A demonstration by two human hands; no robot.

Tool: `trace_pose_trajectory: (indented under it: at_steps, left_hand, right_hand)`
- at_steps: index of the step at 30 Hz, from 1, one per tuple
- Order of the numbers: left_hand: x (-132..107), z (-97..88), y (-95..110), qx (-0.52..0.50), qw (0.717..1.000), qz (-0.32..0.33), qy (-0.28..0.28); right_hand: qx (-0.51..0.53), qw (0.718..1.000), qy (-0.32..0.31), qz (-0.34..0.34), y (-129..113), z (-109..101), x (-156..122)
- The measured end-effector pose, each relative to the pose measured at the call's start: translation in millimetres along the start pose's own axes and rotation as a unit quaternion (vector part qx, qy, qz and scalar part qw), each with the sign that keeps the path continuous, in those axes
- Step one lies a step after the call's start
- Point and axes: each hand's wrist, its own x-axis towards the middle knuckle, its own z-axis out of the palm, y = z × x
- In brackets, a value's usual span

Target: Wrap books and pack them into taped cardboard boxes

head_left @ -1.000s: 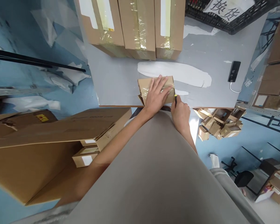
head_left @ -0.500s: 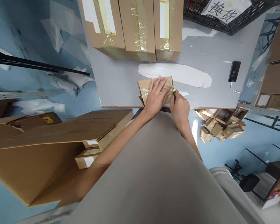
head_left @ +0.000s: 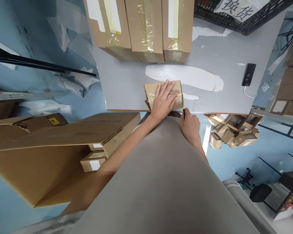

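A small cardboard box [head_left: 151,91] with clear tape across its top lies at the table's front edge. My left hand [head_left: 164,99] rests flat on it, fingers spread over the tape. In my right hand [head_left: 190,125] is a black and yellow utility knife [head_left: 184,112], gripped with the fingers wrapped round it. Its tip is at the box's right side, near the front corner. A flap stands slightly out at the box's left end.
Three taped cartons [head_left: 146,32] stand at the back of the grey table [head_left: 122,87]. A black crate [head_left: 224,19] and a black phone-like device [head_left: 249,74] with a cable are at the right. Left of me is a large open carton [head_left: 63,133]; opened boxes [head_left: 234,130] are heaped at the right.
My right hand has drawn the utility knife toward me along the box's right side, to its front corner. My left hand has stayed on the box.
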Motion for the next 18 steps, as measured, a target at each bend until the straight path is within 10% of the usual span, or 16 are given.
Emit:
trace_pose_trajectory:
  at_steps: [4, 8, 13, 18]
  left_hand:
    - [0.3, 1.9, -2.3, -0.013, 1.000, 0.007, 0.023]
    - [-2.8, -5.0, -6.3, -0.042, 0.998, 0.012, 0.048]
    - [-24.6, -40.4, -18.0, -0.055, 0.985, -0.061, 0.151]
    - [-57.3, -59.3, -71.9, -0.092, 0.946, -0.196, 0.242]
  right_hand:
    - [0.042, 0.994, 0.089, -0.040, 28.3, 8.6, 11.9]
    - [0.095, 0.972, 0.212, -0.018, 64.1, 27.4, 88.0]
    - [0.076, 0.979, 0.184, 0.034, 98.6, 55.2, 201.3]
    - [0.077, 0.980, 0.185, 0.019, 112.3, 57.3, 224.3]
